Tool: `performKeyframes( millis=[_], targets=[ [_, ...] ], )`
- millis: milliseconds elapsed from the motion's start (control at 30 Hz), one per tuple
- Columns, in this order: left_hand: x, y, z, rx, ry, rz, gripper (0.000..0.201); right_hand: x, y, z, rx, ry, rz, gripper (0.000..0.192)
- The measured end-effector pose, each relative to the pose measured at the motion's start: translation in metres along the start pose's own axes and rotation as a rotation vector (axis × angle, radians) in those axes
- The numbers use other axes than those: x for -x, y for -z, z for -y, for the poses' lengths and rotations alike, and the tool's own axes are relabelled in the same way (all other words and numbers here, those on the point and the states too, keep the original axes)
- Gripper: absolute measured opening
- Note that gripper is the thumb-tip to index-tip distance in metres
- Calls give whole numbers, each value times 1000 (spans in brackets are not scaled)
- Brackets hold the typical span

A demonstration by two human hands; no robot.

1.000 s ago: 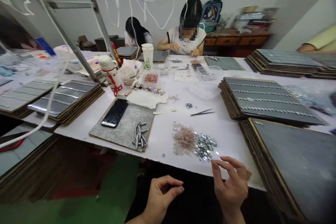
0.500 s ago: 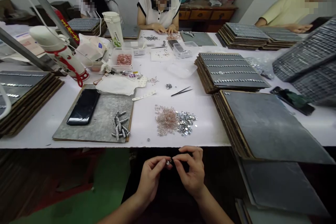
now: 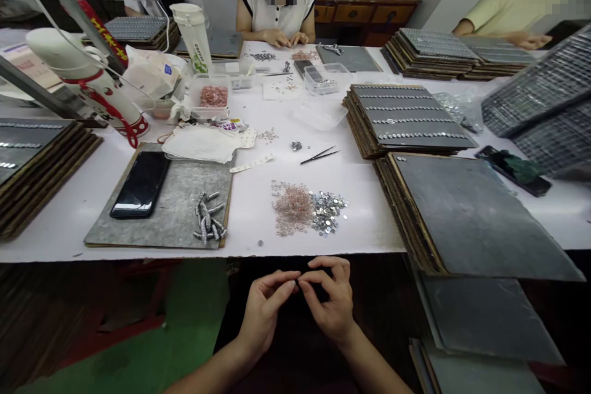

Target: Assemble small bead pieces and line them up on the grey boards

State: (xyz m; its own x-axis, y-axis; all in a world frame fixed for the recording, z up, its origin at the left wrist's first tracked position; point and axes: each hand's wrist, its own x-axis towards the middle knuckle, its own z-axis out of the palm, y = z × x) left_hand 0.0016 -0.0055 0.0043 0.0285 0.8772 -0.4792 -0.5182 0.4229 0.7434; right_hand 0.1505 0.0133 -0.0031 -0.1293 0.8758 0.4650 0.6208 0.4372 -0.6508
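Here, low in the middle of the frame, the left hand [image 3: 265, 314] and right hand [image 3: 330, 305] meet fingertip to fingertip below the bench [image 3: 360, 221] edge, each grip pinched together on a tiny part too small to make out. Just above them, on the white bench top, lies a loose heap of pink beads [image 3: 293, 206] touching a scatter of shiny silver sequins [image 3: 329, 212]. Thin black tweezers [image 3: 319, 156] lie further up. Left of centre, a flat grey board [image 3: 175, 209] carries a black phone [image 3: 140, 184] and small metal pieces [image 3: 207, 226]. At right, stacked dark boards [image 3: 466, 215] overhang the near edge. Open white surface remains between heap and edge.
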Motion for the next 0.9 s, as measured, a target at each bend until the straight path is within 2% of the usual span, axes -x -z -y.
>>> performKeyframes(
  millis=[400, 567, 667, 767, 900],
  targets=[
    [-2, 4, 5, -80, -50, -2, 19, 3, -1, -5, 24, -10, 7, 8],
    [-4, 6, 6, -135, -65, -20, 21, -7, 7, -17, 205, -31, -72, 9],
    [-4, 8, 8, -174, -88, -13, 22, -13, 13, -29, 358, -89, -119, 23],
    [-5, 10, 10, -225, -122, 14, 24, -14, 15, -38, 431, -84, -107, 34],
    [-6, 12, 14, -319, -172, 31, 26, -8, 17, -46, 415, -21, -142, 25]
  ],
)
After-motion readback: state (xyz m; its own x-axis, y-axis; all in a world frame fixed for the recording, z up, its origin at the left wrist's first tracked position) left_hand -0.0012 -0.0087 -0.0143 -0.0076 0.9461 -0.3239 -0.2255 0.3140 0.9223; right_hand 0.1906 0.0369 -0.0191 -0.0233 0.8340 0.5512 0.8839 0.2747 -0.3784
